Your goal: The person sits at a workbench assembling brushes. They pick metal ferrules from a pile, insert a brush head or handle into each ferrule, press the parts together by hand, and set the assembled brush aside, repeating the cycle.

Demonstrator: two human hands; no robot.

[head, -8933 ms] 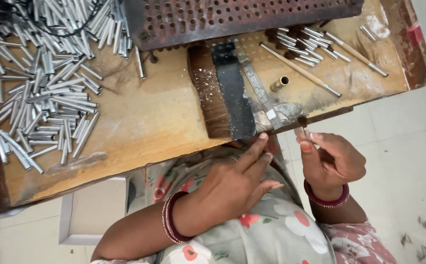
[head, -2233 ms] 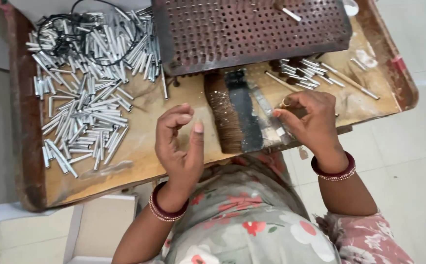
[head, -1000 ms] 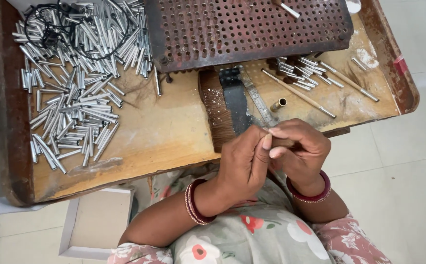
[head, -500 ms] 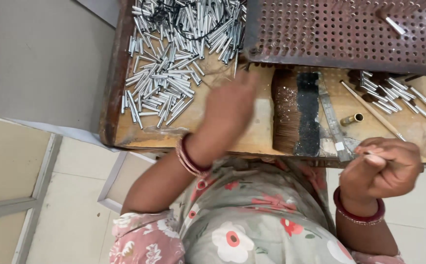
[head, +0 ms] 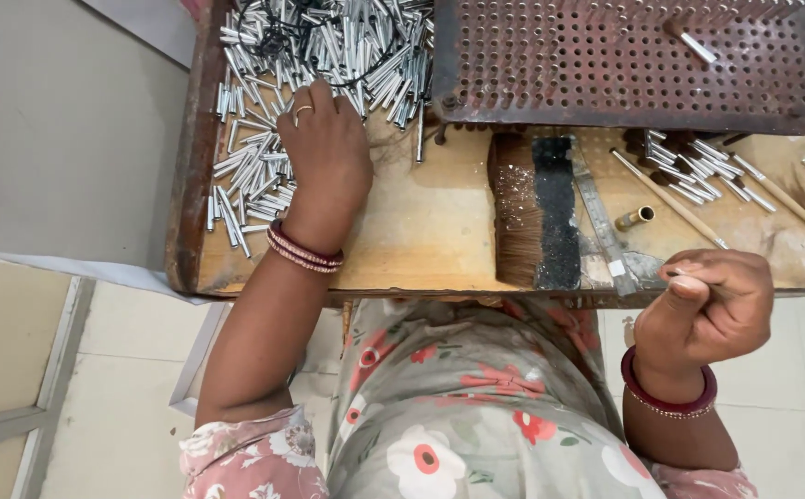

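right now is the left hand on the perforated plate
No, the left hand rests on the pile of metal tubes at the bench's left, apart from the perforated plate.

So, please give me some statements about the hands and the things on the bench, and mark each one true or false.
1. The left hand rests on the pile of metal tubes. True.
2. The right hand lies flat on the perforated plate. False: it is curled at the near edge of the bench, apart from the plate.
3. A brush lies between the two hands. True.
4. The left wrist is bare. False: it wears bangles.
5. A small brass piece lies right of the brush. True.
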